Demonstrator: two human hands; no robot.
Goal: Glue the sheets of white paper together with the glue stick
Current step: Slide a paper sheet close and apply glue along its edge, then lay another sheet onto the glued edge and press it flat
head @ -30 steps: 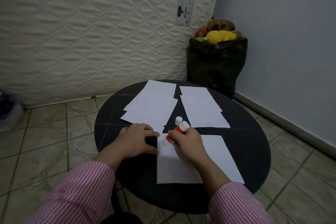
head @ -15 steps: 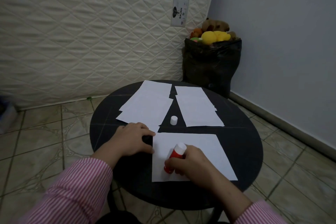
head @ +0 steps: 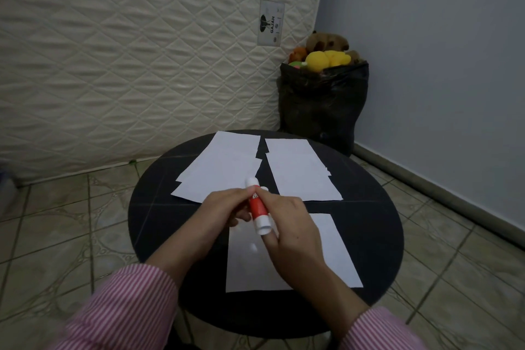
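A red glue stick (head: 258,209) with white ends is held tilted above the round black table (head: 159,207), its lower end pointing toward me. My right hand (head: 292,229) grips it from the right and my left hand (head: 227,207) pinches its upper part from the left. Below my hands lies a single white sheet (head: 326,258). Two stacks of white paper lie further back, a left stack (head: 224,167) and a right stack (head: 298,170). A small white cap (head: 265,188) peeks out just behind the stick.
A black bag (head: 321,102) full of plush toys stands in the corner behind the table. A quilted mattress (head: 127,51) leans against the wall on the left. Tiled floor (head: 56,221) surrounds the table.
My right hand has lifted the glue stick off the near sheet and turned it up. My left hand has left the sheet's corner and taken hold of the stick.
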